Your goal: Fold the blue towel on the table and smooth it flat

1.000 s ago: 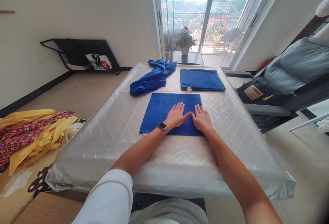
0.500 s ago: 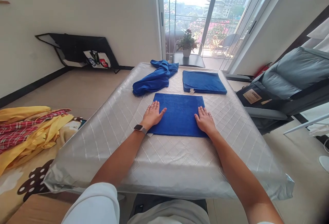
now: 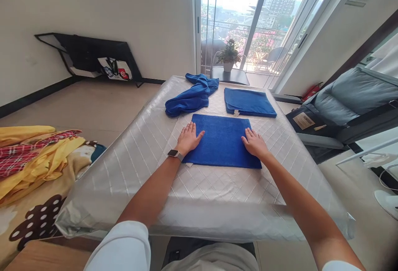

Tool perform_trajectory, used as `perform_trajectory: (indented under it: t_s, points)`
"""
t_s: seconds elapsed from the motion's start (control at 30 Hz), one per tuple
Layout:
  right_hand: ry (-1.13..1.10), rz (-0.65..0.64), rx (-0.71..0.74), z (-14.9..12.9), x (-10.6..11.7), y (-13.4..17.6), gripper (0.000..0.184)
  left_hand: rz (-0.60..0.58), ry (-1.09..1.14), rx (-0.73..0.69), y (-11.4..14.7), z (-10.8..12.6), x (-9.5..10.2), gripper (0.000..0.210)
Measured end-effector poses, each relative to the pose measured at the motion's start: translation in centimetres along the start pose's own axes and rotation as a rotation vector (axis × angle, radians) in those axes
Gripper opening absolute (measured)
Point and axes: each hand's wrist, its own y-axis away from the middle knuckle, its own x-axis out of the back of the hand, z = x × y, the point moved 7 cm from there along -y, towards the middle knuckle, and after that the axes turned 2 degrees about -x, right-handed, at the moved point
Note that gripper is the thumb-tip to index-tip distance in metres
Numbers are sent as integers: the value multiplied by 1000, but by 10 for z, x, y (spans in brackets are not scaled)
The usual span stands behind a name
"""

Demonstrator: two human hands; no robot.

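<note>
A folded blue towel (image 3: 222,142) lies flat on the silver tablecloth (image 3: 214,192), a small white tag showing at its near left corner. My left hand (image 3: 189,138), below a wristwatch, rests open on the towel's left edge, thumb stretched inward. On the opposite side my right hand (image 3: 255,142) lies open with fingers spread over the right edge. Farther back on the right sits a neat stack of folded blue towels (image 3: 250,101), also with a white tag. To its left is a loose, crumpled heap of blue towel (image 3: 192,96).
A grey recliner (image 3: 342,105) stands right of the table. Yellow and red plaid cloth (image 3: 40,155) lies on bedding at the left. Beyond the table's far edge, a potted plant (image 3: 228,57) stands on a chair before the glass door.
My right hand has slid slightly outward, and the towel's near right corner now shows beside the wrist. My left hand stays on the left edge. The view has shifted a little.
</note>
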Motion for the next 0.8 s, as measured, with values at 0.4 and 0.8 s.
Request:
perform_trajectory:
  t_s: [0.4,0.8]
  points:
    - [-101,77,-25,6,-2,-87,69,31,-52,-10,4,3,2,86]
    - [-155,101,-29,6,-7,-86,71,7,-95,-38,6,3,2,87]
